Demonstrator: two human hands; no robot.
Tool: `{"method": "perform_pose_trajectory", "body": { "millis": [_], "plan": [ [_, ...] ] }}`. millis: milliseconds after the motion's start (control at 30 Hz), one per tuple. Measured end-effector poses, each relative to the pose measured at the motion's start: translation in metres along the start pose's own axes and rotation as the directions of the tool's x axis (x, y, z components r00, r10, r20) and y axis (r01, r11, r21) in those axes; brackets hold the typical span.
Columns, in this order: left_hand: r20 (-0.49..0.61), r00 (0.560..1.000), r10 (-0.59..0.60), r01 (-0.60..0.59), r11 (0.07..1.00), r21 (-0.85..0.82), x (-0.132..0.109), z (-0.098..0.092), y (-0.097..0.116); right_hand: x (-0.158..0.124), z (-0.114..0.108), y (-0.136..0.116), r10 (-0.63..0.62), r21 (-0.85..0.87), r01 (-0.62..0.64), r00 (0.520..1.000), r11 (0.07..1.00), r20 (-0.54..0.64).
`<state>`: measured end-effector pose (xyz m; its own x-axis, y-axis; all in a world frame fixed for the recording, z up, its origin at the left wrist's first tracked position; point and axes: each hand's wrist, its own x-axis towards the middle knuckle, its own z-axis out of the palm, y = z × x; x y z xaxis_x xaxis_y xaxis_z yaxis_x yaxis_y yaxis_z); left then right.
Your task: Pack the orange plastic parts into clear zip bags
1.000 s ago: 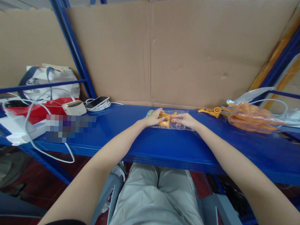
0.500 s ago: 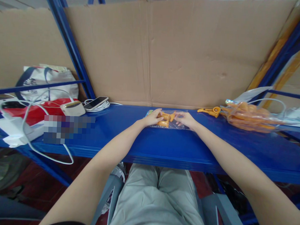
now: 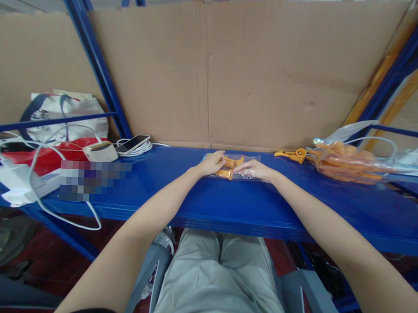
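Note:
Orange plastic parts (image 3: pixel 225 174) lie in or on a clear plastic bag (image 3: pixel 253 158) on the blue shelf top (image 3: pixel 228 201). My left hand (image 3: pixel 212 163) rests on the bag's left end, its fingers bent round the edge of the bag and touching the parts. From the right, my right hand (image 3: pixel 254 169) reaches over the bag with its fingers together, the tips at the orange parts. Whether those fingertips grip a part or the film is too small to tell.
Loose orange pieces (image 3: pixel 292 155) and a full bag of orange parts (image 3: pixel 350 162) lie at the right. At the left are a phone (image 3: pixel 134 144), white cables, a charger (image 3: pixel 101 151) and a cloth bag (image 3: pixel 68 118). Cardboard (image 3: pixel 268 76) stands behind.
My right hand has shifted left and its fingers have come closer together over the parts. The orange parts have moved slightly within the bag. My left hand has hardly moved.

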<state>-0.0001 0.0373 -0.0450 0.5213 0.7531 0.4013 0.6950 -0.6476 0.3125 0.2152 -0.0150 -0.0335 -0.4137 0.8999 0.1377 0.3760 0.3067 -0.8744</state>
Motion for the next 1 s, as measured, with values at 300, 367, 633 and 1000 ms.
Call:
{"method": "perform_pose_trajectory", "body": {
  "millis": [300, 367, 633, 1000],
  "plan": [
    [0.064, 0.997, 0.047, -0.042, 0.996, -0.076, 0.001, 0.006, 0.0, 0.001, 0.004, 0.002, -0.001, 0.057, 0.006, 0.997, 0.998, -0.08],
    [0.079, 0.996, 0.045, -0.038, 0.996, -0.085, 0.001, 0.007, -0.001, 0.001, 0.004, 0.002, 0.012, 0.071, -0.005, 0.995, 0.997, -0.103],
    [0.147, 0.989, -0.023, 0.031, 0.998, -0.055, 0.006, 0.011, -0.011, 0.008, -0.031, 0.012, 0.058, -0.005, -0.068, 0.881, 0.998, -0.47],
    [0.129, 0.986, -0.104, 0.112, 0.992, -0.054, 0.009, 0.006, -0.027, -0.018, -0.113, 0.074, -0.179, -0.58, -0.484, 0.646, 0.655, -0.742]
  ]
}}
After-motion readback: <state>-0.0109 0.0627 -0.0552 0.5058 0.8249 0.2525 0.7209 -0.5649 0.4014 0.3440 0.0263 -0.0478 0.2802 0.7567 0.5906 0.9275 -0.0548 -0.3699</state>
